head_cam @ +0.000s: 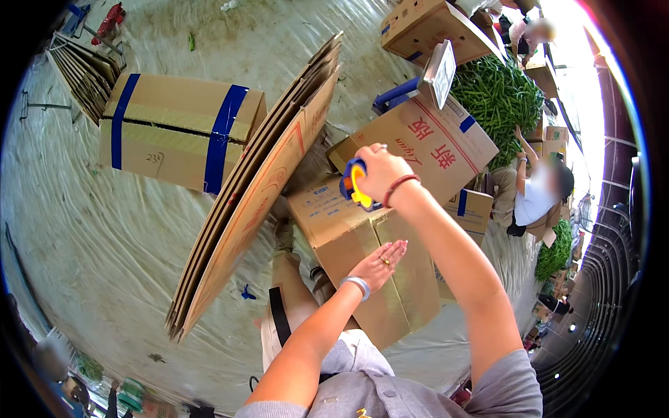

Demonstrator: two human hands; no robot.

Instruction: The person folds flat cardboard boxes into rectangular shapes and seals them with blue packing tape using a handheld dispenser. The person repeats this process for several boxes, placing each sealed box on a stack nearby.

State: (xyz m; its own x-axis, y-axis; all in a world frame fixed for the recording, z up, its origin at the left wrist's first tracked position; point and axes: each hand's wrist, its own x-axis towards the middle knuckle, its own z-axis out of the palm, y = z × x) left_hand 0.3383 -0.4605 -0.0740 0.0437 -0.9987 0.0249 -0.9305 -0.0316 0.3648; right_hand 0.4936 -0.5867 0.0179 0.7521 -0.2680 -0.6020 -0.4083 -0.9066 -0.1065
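Observation:
A brown cardboard carton (334, 209) stands before me, its flaps meeting at a centre seam. My left hand (379, 264) rests flat near that seam, fingers together, holding nothing. Above the carton's far part, my right hand (384, 170) grips a blue and yellow tape dispenser (360, 188). Whether tape runs from it to the carton cannot be told. Just beyond lies a printed carton (418, 141) with a strip of blue tape at its far corner.
Flattened cartons (261, 193) lean at the left, beside a carton closed with blue tape (172, 130). A scale (439, 73) stands near a heap of green peppers (496, 99). A co-worker (538, 193) sits at the right by the heap.

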